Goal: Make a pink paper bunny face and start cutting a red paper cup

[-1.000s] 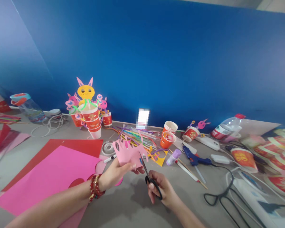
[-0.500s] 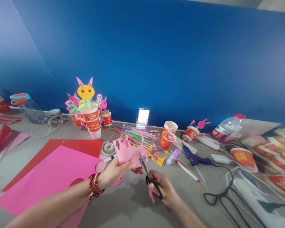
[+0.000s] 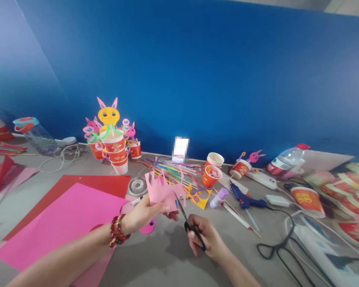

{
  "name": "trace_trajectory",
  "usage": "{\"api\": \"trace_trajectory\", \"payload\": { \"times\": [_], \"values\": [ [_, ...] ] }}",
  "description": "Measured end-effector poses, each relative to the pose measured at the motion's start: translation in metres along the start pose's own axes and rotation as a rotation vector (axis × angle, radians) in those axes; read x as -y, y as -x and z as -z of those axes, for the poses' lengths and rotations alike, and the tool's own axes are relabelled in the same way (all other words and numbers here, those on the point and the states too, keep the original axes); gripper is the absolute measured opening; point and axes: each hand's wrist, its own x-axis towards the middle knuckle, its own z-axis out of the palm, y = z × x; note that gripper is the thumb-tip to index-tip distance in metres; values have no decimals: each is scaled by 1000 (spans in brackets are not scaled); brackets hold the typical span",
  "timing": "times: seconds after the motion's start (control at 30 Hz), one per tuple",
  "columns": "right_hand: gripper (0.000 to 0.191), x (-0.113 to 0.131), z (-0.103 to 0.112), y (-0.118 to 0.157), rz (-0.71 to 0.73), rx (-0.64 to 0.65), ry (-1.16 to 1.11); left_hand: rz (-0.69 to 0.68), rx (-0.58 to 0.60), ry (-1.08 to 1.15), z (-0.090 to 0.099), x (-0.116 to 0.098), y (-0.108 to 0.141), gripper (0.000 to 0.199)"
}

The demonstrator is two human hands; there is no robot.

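Light pink paper [image 3: 161, 193] with a jagged, cut upper edge is pinched in my left hand [image 3: 151, 211], which wears a red beaded bracelet. A small blue oval shows near its lower right corner. My right hand [image 3: 202, 235] grips black-handled scissors [image 3: 184, 213], whose blades point up and left against the right part of the paper. Below the paper, a round magenta piece [image 3: 147, 226] lies on the table. Bright pink sheets [image 3: 68, 223] and a red sheet [image 3: 107, 183] lie to the left of my hands.
Stacked decorated cups [image 3: 113, 147] stand back left. Colourful sticks [image 3: 173, 171], orange cups [image 3: 211, 176], yellow scrap [image 3: 202, 198] and a glue stick [image 3: 219, 198] lie beyond my hands. A blue glue gun [image 3: 247, 199] with a black cable, a bottle [image 3: 284, 159] and more cups are at the right.
My left hand and the pink paper have shifted and tilted slightly, showing more of the magenta piece beneath. The right hand with the scissors has barely moved.
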Motion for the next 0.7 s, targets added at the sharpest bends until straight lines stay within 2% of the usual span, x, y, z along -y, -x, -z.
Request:
{"api": "trace_trajectory", "payload": {
  "times": [0.43, 0.7],
  "values": [
    [58, -2, 2, -1, 14, 8, 14, 26, 11, 20, 1, -9, 1, 23],
    [59, -1, 3, 1, 1, 1, 27, 42, -1, 27, 4, -4, 0, 21]
  ]
}}
